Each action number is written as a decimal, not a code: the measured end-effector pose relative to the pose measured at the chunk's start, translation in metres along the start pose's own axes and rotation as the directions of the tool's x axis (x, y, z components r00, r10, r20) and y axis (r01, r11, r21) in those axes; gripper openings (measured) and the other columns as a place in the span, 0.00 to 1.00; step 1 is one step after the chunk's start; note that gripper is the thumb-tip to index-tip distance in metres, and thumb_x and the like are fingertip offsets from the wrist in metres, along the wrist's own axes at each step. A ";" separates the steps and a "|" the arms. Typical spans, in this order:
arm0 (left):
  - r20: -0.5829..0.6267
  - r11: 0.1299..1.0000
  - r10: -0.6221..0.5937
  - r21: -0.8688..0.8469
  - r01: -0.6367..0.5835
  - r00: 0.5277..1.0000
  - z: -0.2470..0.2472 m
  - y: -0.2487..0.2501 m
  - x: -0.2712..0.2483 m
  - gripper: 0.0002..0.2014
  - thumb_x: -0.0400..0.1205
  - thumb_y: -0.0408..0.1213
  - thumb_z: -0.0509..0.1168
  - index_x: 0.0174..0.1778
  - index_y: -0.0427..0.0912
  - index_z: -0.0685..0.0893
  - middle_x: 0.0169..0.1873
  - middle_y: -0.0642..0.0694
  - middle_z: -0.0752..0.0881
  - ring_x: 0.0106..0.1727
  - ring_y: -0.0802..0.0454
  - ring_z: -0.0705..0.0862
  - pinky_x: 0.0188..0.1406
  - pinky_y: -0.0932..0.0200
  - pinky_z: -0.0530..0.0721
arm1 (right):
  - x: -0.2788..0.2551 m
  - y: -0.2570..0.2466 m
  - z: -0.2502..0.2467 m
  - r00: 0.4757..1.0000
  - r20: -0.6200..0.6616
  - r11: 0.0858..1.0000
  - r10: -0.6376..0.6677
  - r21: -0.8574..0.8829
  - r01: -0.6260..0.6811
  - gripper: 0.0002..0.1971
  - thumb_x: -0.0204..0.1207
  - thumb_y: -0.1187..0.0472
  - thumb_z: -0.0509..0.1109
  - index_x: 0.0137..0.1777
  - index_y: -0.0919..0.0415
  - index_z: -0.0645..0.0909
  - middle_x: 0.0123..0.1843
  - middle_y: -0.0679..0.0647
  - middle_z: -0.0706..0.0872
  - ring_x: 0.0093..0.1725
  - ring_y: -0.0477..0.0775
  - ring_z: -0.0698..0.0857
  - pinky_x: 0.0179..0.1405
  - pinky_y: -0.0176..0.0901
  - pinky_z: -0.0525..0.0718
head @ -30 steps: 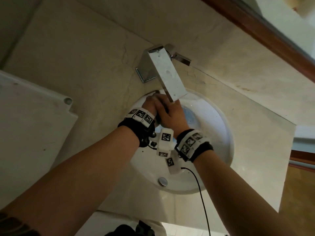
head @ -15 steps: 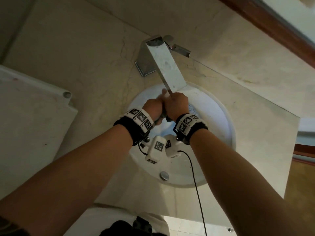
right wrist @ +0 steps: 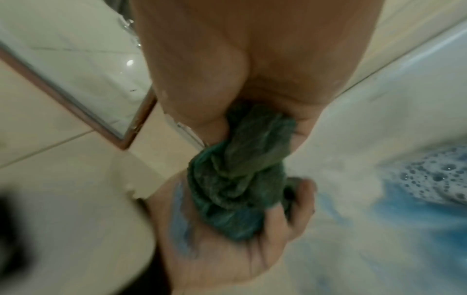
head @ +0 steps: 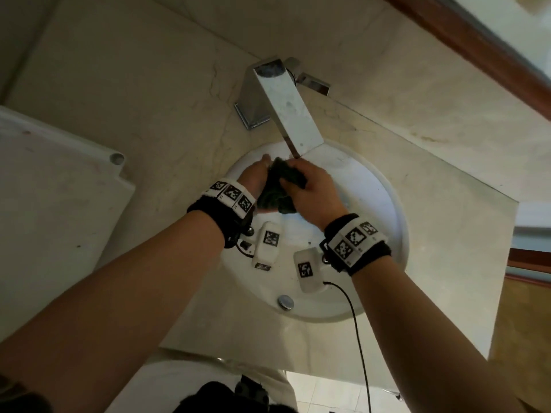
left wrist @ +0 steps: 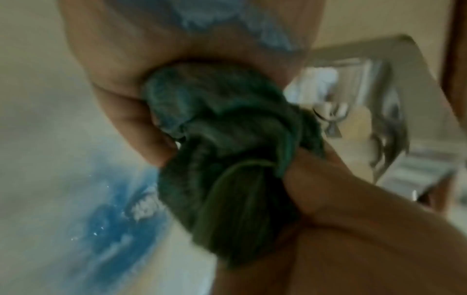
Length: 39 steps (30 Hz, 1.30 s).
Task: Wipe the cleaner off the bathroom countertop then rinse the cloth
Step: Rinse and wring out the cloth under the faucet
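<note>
A dark green cloth (head: 275,193) is bunched and twisted between both hands over the white round sink (head: 384,234), just under the tip of the chrome faucet spout (head: 287,111). My left hand (head: 255,177) grips the cloth's left end, and blue foam smears its palm (right wrist: 182,219). My right hand (head: 313,190) grips the right end with its fingers curled over it. In the left wrist view the cloth (left wrist: 227,163) is wrung into a tight roll. Both fists close on the cloth (right wrist: 237,179) in the right wrist view. Blue foamy water (right wrist: 424,185) lies in the basin.
The beige marble countertop (head: 143,84) surrounds the sink. The faucet handle (head: 313,81) sits behind the spout. A white slab-like object (head: 44,198) lies to the left. A wooden mirror frame (head: 477,52) runs along the top right. A chrome overflow button (head: 285,301) is on the sink's near wall.
My fists were pressed together under the spout, hiding the cloth. They have turned and drawn slightly apart, and the twisted cloth now shows between them.
</note>
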<state>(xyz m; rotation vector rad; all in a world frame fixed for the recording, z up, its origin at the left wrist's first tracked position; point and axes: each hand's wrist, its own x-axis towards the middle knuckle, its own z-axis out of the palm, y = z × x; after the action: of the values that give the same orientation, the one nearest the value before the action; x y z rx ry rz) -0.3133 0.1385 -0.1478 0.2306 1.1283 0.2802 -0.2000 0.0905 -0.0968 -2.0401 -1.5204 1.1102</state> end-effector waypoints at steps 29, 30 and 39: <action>-0.124 0.701 0.509 0.634 -0.326 0.852 -0.009 -0.007 -0.005 0.14 0.76 0.30 0.74 0.52 0.44 0.78 0.39 0.54 0.80 0.40 0.59 0.79 0.28 0.71 0.79 | 0.025 0.029 -0.015 0.969 -0.056 0.963 0.241 -0.109 -0.246 0.18 0.73 0.44 0.74 0.40 0.58 0.77 0.41 0.54 0.83 0.39 0.54 0.81 0.40 0.44 0.78; -0.153 0.714 0.505 0.628 -0.311 0.850 -0.009 -0.008 -0.004 0.13 0.77 0.30 0.73 0.52 0.45 0.79 0.40 0.53 0.81 0.41 0.56 0.81 0.29 0.69 0.80 | 0.023 0.029 -0.019 0.982 -0.030 0.963 0.186 -0.195 -0.188 0.16 0.72 0.49 0.77 0.41 0.60 0.78 0.44 0.54 0.82 0.42 0.54 0.80 0.41 0.43 0.75; -0.196 0.924 0.190 0.368 -0.107 0.962 -0.004 -0.013 -0.003 0.16 0.81 0.46 0.66 0.61 0.41 0.80 0.58 0.39 0.82 0.56 0.43 0.80 0.59 0.45 0.81 | 0.016 0.003 -0.015 0.962 -0.197 0.982 0.189 0.068 -0.179 0.09 0.75 0.62 0.70 0.35 0.59 0.77 0.33 0.54 0.82 0.39 0.60 0.83 0.36 0.47 0.83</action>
<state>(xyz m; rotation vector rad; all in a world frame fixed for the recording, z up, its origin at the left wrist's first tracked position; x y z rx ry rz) -0.3166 0.1253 -0.1508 0.6206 1.3904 0.2403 -0.1852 0.1066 -0.0952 -2.2199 -1.2139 0.9594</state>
